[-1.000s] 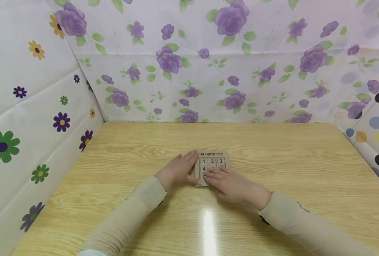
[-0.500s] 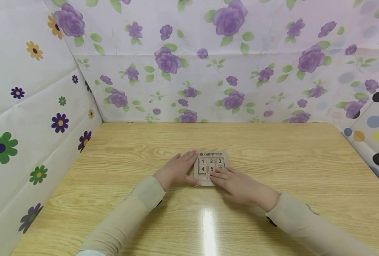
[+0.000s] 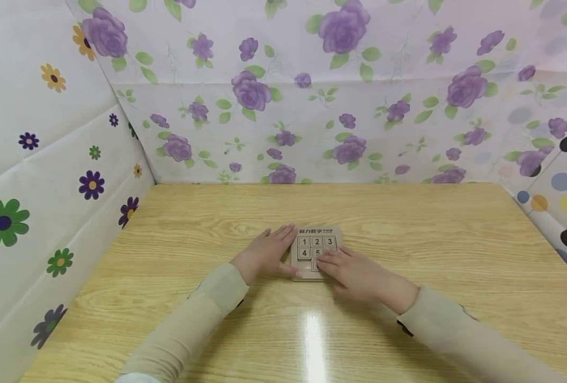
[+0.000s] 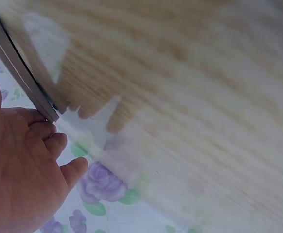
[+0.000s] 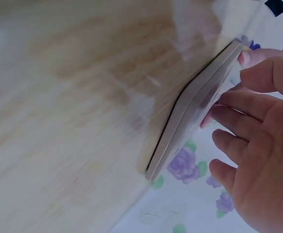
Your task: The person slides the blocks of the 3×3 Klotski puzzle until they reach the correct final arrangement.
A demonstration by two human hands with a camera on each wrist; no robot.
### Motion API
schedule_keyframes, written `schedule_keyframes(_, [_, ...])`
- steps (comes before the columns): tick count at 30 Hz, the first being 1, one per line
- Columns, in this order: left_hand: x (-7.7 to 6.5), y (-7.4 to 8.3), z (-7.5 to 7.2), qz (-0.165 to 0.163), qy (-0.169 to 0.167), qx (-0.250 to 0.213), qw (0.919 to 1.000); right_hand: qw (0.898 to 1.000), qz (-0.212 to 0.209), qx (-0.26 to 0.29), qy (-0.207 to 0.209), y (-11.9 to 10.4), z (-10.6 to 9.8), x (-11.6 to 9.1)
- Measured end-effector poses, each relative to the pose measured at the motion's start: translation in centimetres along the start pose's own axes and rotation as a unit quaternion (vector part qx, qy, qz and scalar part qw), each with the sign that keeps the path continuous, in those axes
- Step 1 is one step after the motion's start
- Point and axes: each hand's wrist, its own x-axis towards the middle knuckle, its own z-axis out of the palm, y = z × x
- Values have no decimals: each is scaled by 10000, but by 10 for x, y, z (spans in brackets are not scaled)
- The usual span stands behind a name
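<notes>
A beige sliding number puzzle (image 3: 307, 274) lies flat on the table, its tiles 1, 2, 3, 4 and 5 showing in the head view. The lower left cell is a bare gap, and the tiles at the right of the lower rows are partly hidden under fingers. My left hand (image 3: 266, 253) braces the puzzle's left side, fingers along the edge and thumb at the lower left corner. Over the lower right part lies my right hand (image 3: 360, 274), fingertips on the tiles. The right wrist view catches the puzzle's side edge (image 5: 195, 104) with the right hand's fingers reaching over it.
The wooden table (image 3: 408, 223) has a glossy surface with a bright reflection near the front. A purple-flowered sheet (image 3: 283, 106) hangs along the back edge. A daisy-print sheet (image 3: 58, 213) stands at the left and a dotted one (image 3: 556, 213) at the right.
My right hand has slid right across the bottom row, and the lower left cell is now uncovered as a gap. Its fingertips then shifted slightly up. My left hand has stayed in place.
</notes>
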Motion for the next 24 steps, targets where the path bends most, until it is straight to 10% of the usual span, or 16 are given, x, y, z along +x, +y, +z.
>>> schedule_keyframes(24, [0,0,1,9,-3,-199,9998,9997,-253,31,-4,-11,7,15])
